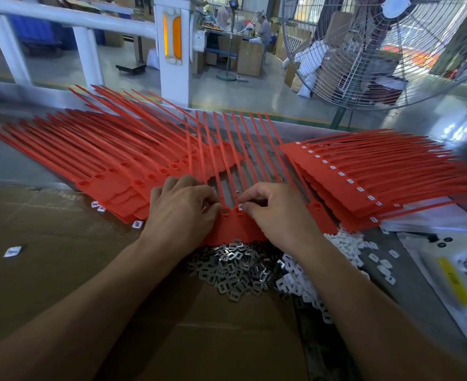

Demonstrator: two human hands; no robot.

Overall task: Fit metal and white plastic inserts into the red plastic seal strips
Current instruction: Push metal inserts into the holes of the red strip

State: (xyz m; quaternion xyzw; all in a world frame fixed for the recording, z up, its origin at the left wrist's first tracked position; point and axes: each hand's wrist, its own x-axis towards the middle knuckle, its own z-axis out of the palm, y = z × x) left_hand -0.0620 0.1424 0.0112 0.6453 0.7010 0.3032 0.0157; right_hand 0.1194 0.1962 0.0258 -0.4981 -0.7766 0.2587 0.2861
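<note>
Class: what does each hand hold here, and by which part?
Right hand pinches a white plastic insert at its edge over the red seal strip; left hand's hold cannot be told.

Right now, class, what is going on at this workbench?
A person is fitting inserts into a sheet of red seal strips lying on the bench. The right hand presses a white plastic insert into a socket, while the left hand works at the neighbouring socket. Piles of metal inserts and white inserts lie close by; finished strips are stacked on the right.
</note>
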